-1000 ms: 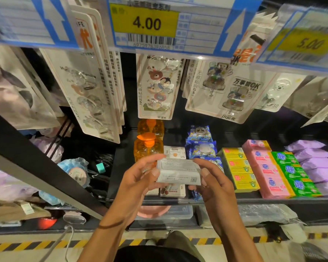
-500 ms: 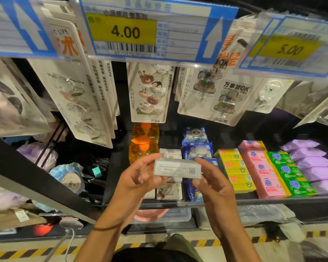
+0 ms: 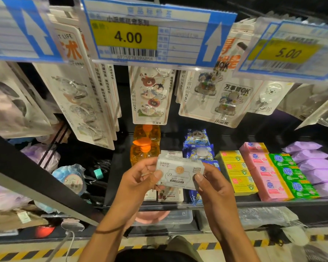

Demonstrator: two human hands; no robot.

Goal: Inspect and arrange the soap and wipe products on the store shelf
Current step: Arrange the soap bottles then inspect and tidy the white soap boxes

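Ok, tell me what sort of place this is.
A shop aisle, probably a low-price general store. Price tags reading 4.00 and 5.00 are clipped above, carded hooks hang below them, and soap bars sit in rows on the shelf. The left hand and right hand hold a white pack.

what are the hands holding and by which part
A white package, held by its two short ends: the left hand pinches the left end, the right hand the right end.
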